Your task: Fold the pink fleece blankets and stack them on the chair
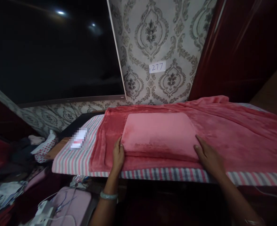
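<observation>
Bedding comes first — a striped sheet (77,160) is spread over the bed, and a red blanket (235,138) is laid across most of it. A folded pink blanket (158,133) is set on the red one, close to the bed's near edge. Its left end is pressed by the left hand (118,155), fingers flat; its right near corner is touched by the right hand (209,158), fingers spread — neither is closed around anything. A "277" label (157,67) is stuck on the patterned wall.

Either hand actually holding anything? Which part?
Nothing is lifted. The left hand presses the left edge of the pink pillow; the right hand lies flat at its right front corner, on the red blanket.
</observation>
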Available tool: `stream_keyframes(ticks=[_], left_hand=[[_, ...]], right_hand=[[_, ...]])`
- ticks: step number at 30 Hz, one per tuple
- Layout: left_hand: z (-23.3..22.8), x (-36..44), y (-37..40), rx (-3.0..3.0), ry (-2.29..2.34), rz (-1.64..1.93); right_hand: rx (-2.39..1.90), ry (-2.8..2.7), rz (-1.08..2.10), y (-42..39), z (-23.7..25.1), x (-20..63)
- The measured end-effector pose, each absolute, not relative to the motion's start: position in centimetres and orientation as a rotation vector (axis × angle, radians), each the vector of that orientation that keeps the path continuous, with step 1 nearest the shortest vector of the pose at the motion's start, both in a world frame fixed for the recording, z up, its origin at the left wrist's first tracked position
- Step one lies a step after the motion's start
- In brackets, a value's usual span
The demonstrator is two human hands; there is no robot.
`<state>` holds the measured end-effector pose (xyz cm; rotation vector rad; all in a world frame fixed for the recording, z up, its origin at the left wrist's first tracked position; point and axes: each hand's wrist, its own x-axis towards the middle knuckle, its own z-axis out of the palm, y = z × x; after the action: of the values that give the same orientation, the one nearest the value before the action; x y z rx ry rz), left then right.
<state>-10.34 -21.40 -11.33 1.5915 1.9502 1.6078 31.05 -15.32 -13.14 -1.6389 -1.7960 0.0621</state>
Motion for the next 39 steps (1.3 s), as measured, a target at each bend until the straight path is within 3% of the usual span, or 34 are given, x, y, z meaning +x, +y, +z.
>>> stream_keyframes(ticks=[14,22,25,30,39], left_hand=[[-9.1,-11.4,-22.1,1.576,2.078,1.455],[-3.0,-6.1,-15.8,2.435,1.78,0.517],[-3.5,-5.7,-14.6,2.473,1.832,0.316],[-5.7,-6.5,-14.6,2.519,1.896,0.316],[-4.2,-10.8,-12.7,2.22,2.159,0.126]], right_hand=[[-1.527,-1.803,0.068,-14.3,-12.6,32.7],[-1.165,-2.288,-0.1,-11.3,-5.6,23.6],[-0.979,-2.516,-0.127,-11.1,-7.2,19.9],[-0.925,-2.605,-0.104,-11.7,-10.3,18.9],[-0.93,-2.595,-0.072,-11.9,-10.2,19.1]])
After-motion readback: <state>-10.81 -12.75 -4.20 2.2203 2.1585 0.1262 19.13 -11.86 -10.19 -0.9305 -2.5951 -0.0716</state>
